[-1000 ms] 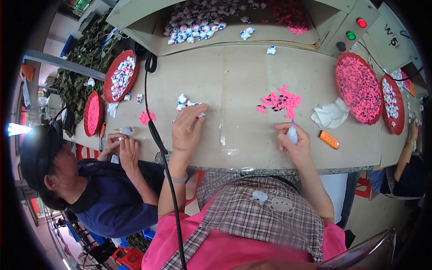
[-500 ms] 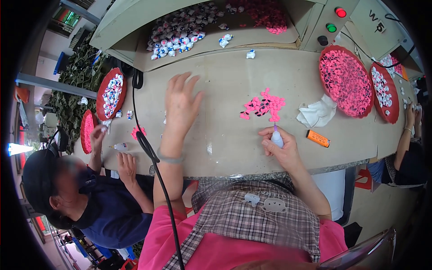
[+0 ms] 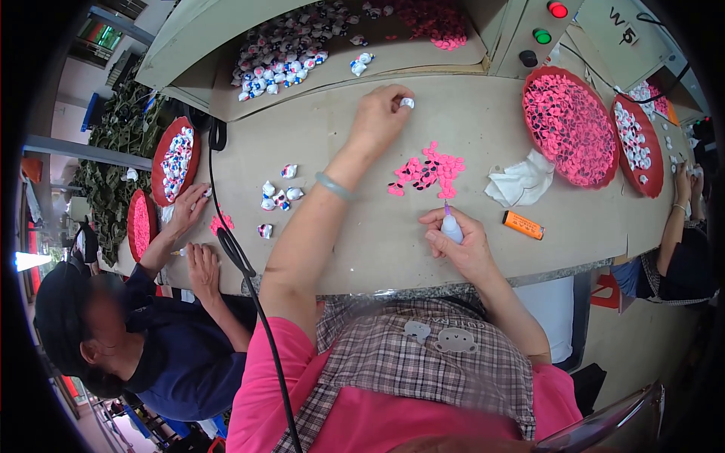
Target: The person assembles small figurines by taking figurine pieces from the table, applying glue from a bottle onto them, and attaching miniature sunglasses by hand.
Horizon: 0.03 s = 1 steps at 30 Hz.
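Note:
My left hand (image 3: 377, 119) reaches out across the table, its fingers closed at a small white figurine (image 3: 408, 103) whose outer part shows past the fingertips. In my right hand (image 3: 470, 245) is a small squeeze bottle (image 3: 451, 227) with a purple neck and a thin tip pointing away from me. Just beyond that tip lies a loose pile of pink and dark flat pieces (image 3: 430, 170). Several white and blue figurines (image 3: 281, 198) sit on the table to the left of my left forearm.
A large red tray (image 3: 613, 162) of pink pieces stands right, beside white cloth (image 3: 521, 180) and an orange box-like object (image 3: 522, 225). A machine opening (image 3: 362, 72) holds figurines at the back. A black cable (image 3: 242, 264) hangs left, near a co-worker's hands (image 3: 202, 268).
My left hand has moved right and farther away to the lone figurine, closing its fingers on it. Figurines formerly behind that arm now show. My right hand keeps the bottle near the pile.

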Motion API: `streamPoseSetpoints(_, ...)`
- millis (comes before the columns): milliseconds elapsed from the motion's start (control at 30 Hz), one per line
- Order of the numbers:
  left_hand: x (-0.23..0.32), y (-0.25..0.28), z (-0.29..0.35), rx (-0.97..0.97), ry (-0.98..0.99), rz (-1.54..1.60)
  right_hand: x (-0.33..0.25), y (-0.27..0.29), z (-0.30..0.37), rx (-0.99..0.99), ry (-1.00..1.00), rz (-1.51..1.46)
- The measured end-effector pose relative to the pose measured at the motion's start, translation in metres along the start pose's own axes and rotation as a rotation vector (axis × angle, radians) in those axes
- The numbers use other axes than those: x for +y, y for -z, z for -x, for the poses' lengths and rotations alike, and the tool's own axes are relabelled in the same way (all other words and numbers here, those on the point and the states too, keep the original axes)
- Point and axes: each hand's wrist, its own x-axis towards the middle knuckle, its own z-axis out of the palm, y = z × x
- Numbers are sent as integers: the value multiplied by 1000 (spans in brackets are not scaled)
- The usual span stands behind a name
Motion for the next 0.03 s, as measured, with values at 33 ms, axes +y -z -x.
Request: streamPoseSetpoints(33, 2, 6, 10, -95, 200, 240, -1, 0, -1, 4, 0, 10)
